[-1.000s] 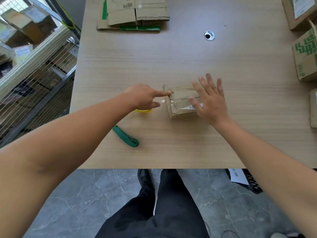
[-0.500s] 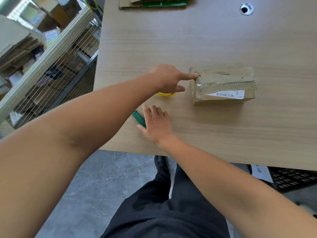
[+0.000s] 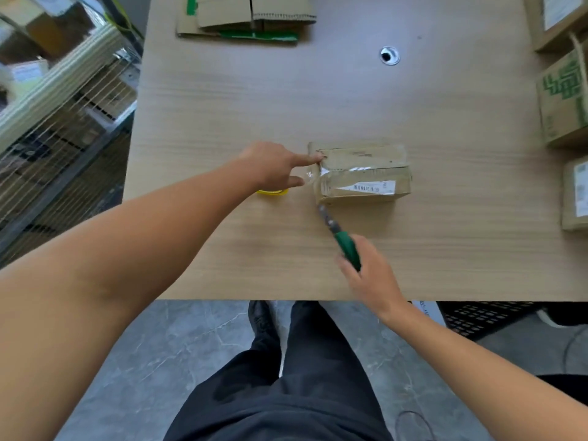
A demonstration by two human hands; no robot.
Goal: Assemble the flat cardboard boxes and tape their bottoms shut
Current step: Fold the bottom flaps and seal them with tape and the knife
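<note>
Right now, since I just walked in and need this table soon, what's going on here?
A person is taping a small cardboard box on the table. The left hand presses a forefinger on the box's left top edge, with a yellow tape roll under it and clear tape running to the box. The right hand grips a green knife, blade out, aimed at that tape, which looks uncut. Flat cardboard waits at the far edge.

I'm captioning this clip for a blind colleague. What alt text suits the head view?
A person's right hand holds a green utility knife, blade toward a taped cardboard box on a wooden table. The left hand grips a yellow tape roll, its forefinger pressing the box's left end.
</note>
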